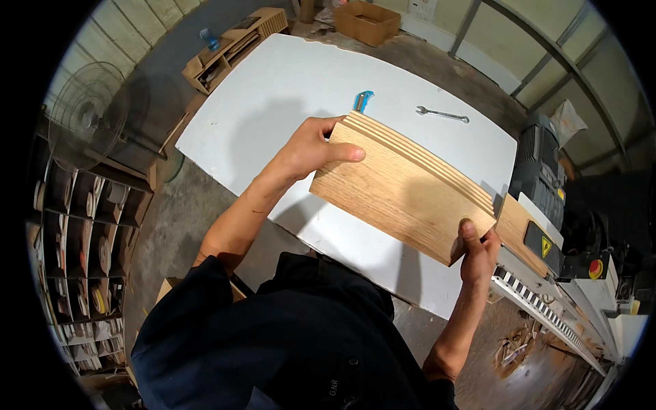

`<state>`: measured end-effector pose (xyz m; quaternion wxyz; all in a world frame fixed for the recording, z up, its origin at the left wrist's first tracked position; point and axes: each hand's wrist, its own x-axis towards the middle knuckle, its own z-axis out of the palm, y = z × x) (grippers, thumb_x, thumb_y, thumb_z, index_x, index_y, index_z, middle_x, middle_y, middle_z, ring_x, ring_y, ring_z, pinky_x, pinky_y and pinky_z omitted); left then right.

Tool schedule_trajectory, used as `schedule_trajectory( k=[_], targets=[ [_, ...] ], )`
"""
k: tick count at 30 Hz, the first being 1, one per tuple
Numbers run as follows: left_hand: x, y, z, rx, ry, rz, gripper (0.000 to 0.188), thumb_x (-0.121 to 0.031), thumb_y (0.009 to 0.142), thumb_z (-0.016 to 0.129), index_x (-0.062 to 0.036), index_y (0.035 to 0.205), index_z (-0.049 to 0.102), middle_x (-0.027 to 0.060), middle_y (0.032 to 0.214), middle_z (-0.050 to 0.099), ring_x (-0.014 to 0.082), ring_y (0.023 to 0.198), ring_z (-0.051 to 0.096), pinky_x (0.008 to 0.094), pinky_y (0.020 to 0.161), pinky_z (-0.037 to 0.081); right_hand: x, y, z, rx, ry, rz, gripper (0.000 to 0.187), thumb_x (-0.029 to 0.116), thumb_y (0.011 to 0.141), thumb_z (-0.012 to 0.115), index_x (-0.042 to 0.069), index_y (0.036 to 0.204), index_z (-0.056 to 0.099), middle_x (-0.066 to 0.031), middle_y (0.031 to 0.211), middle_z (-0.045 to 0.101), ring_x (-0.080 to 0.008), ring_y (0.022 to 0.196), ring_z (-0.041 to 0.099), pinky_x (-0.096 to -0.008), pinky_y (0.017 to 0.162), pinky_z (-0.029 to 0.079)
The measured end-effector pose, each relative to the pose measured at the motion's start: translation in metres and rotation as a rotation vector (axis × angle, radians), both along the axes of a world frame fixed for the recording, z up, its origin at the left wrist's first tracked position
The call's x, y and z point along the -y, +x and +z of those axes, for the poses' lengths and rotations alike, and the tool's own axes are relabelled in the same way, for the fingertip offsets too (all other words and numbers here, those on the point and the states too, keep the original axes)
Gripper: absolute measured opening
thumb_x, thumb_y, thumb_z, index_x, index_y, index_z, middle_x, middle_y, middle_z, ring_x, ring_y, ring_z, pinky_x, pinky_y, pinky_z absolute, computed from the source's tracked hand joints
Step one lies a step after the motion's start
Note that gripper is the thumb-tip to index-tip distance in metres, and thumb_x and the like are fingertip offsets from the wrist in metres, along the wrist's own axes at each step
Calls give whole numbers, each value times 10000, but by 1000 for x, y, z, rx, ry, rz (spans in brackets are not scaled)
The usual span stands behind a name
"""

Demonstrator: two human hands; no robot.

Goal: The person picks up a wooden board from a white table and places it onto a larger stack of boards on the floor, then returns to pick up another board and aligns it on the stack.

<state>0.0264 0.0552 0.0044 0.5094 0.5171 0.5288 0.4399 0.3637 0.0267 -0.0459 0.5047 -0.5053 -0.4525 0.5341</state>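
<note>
Between my two hands is a light wooden board with several parallel grooves along its far edge. It is held up over the white tabletop, tilted down toward the right. My left hand grips its left end, thumb on the broad face and fingers hidden behind. At the right end, my right hand is closed on the near corner, its thumb pressed on the face. Just beyond the board's left end lies a blue utility knife. A metal wrench rests farther right on the table.
A machine with a dark motor and a red stop button stands against the table's right side. On the left are a standing fan and a shelf of rolls. A wooden cabinet and a cardboard box sit beyond the table.
</note>
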Motion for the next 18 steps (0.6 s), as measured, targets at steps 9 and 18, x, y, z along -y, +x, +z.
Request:
schedule_trajectory(
  k=[9,18],
  targets=[
    [-5,16,-104,7,164,-93,831,1,664,748,-13,1378,322,108,1314,480,160,1158,483,290,991,371,14,13,-95,149,162,-99,608,83,708,770,-14,1223,462,-58,1042,600,-134,936,554,-253,820,444],
    [13,19,-157,41,89,-116,852,24,718,698,-35,1419,216,110,1386,391,176,1268,373,316,1062,290,29,8,-116,122,132,-62,729,126,756,743,9,1345,330,-75,1224,499,-159,1134,448,-285,970,348]
  ],
)
